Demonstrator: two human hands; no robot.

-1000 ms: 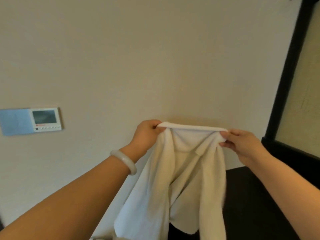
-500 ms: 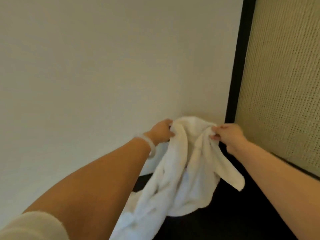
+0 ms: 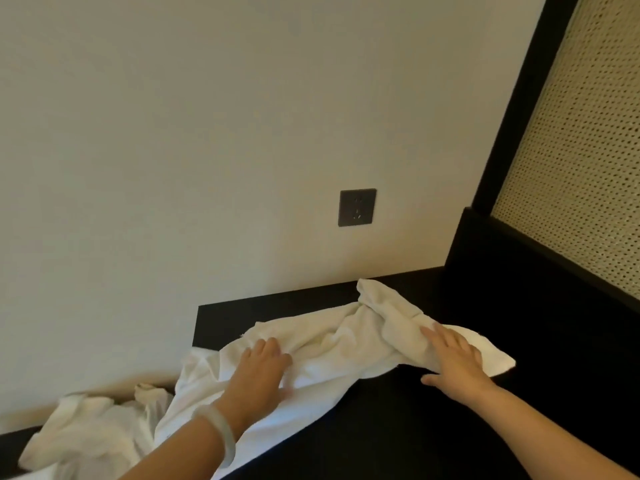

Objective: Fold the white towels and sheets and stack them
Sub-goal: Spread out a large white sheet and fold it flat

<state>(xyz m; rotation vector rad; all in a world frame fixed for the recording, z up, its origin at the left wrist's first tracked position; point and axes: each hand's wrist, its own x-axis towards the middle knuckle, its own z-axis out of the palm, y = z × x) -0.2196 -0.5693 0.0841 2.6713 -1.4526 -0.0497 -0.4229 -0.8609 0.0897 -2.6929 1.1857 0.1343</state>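
Observation:
A rumpled white towel (image 3: 339,341) lies spread across the black table (image 3: 398,427), its lower left part hanging over the table's left edge. My left hand (image 3: 259,375), with a pale bracelet on the wrist, rests flat on the towel's left part, fingers straight. Over on the towel's right end lies my right hand (image 3: 453,365), fingers spread and pressing down, the thumb out on the table. Neither hand grips the cloth.
More crumpled white linen (image 3: 90,431) lies in a heap at the lower left, beside the table. A pale wall with a dark socket plate (image 3: 356,207) stands behind. A black-framed woven panel (image 3: 581,150) borders the table on the right.
The towel was held up in the air by its top edge in both hands. It has come down onto the black table, and both hands have let go and lie flat on it.

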